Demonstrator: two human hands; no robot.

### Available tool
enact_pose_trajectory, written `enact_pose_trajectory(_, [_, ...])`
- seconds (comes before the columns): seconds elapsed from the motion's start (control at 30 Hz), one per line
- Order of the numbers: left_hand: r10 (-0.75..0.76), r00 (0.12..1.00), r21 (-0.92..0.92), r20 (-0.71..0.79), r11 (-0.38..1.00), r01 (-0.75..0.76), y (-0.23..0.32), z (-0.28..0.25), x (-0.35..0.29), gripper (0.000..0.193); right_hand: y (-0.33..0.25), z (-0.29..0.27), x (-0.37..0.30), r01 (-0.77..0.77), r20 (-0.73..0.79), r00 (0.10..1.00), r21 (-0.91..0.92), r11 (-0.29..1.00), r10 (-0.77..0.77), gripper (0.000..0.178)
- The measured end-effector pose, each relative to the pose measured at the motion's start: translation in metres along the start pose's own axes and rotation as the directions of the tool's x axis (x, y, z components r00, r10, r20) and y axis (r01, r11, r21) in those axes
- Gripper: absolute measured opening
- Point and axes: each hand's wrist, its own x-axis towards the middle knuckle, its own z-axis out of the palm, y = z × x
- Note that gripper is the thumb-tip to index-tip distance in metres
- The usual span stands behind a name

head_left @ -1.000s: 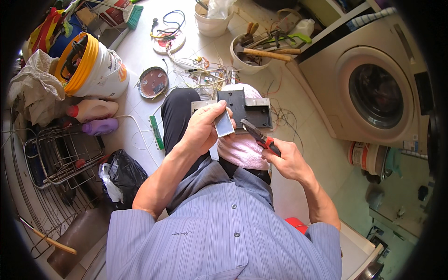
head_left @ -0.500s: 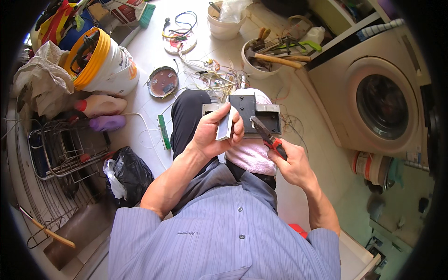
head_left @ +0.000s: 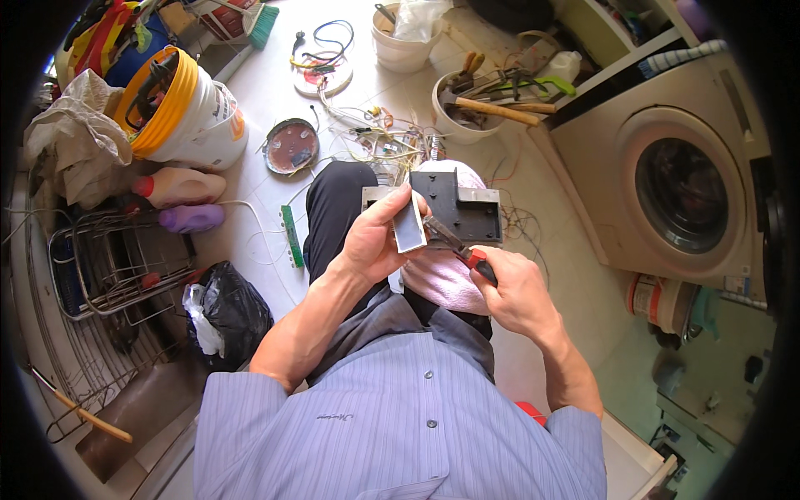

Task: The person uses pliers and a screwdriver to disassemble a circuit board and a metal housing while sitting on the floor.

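On my feed, the left hand (head_left: 373,237) has its fingers clamped on a small framed panel (head_left: 408,229) over the left edge of the black case (head_left: 439,200). The panel's glassy face is up, its long axis running away from the body. Panel and case are separate pieces; with the frame on, work looks unfinished. At the case's near edge, pliers (head_left: 455,242) point far-left; I can't tell whether their tips bite. Nearer than the case, the right hand's (head_left: 518,287) fingers are wrapped around the handles.

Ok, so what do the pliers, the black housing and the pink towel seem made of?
Pliers: seemingly steel jaws, dark with dull sheen; red-and-black handles, probably plastic or rubber from their colouring. Black housing: likely moulded plastic, matte, with small raised posts. Pink towel: apparently terry cloth, given its soft, nubby surface; fibre unclear.
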Motion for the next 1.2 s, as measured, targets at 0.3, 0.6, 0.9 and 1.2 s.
enact_pose_trajectory(0.3, [0.097,0.992,0.364,-0.081,0.929,-0.061,0.008,0.016,-0.005,0.027,-0.002,-0.006,-0.001,-0.035,0.083,0.996,-0.113,0.993,0.045,0.026])
enact_pose_trajectory(0.6, [0.198,0.97,0.586,-0.143,0.807,-0.078,0.005,0.013,0.005,0.028,0.003,-0.005,0.0,-0.003,0.099,0.995,-0.147,0.989,0.018,0.028])
enact_pose_trajectory(0.9, [0.092,0.981,0.455,-0.168,0.891,-0.005,0.007,0.022,0.003,0.03,0.009,-0.005,-0.001,0.014,0.108,0.994,-0.071,0.997,-0.006,0.028])
enact_pose_trajectory(1.2, [0.169,0.973,0.632,-0.159,0.775,-0.032,0.005,0.014,0.006,0.031,0.017,0.002,-0.005,0.087,0.055,0.996,-0.282,0.955,-0.075,0.029])
